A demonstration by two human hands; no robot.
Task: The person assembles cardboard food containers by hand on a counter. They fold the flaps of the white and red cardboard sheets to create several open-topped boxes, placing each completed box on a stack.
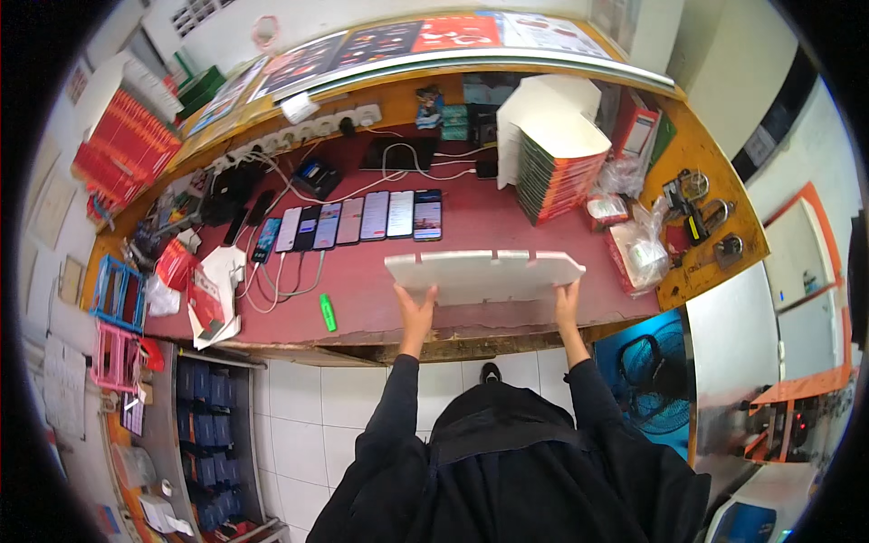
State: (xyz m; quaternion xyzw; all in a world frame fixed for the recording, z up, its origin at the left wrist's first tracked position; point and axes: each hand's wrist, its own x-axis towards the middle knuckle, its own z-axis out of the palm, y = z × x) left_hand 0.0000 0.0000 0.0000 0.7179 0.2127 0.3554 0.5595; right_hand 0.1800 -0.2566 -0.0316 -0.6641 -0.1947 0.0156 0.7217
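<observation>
A white cardboard sheet (489, 279) with notches along its far edge is held up over the front of the red worktop (353, 303). My left hand (415, 315) grips its left end, with the thumb against the near face. At the right end, my right hand (568, 309) grips it the same way. The fingers behind the sheet are partly hidden. Beyond it to the right stands a tall stack of folded printed cardboard boxes (554, 176), with white flaps on top.
Left of the sheet lies a row of several smartphones (373, 217), some on charging cables, with a green highlighter (328, 312) nearer. A torn cardboard piece (217, 294) is at the left edge. Padlocks (729, 249) and plastic-wrapped packs (638, 249) sit right. A fan (644, 376) stands below.
</observation>
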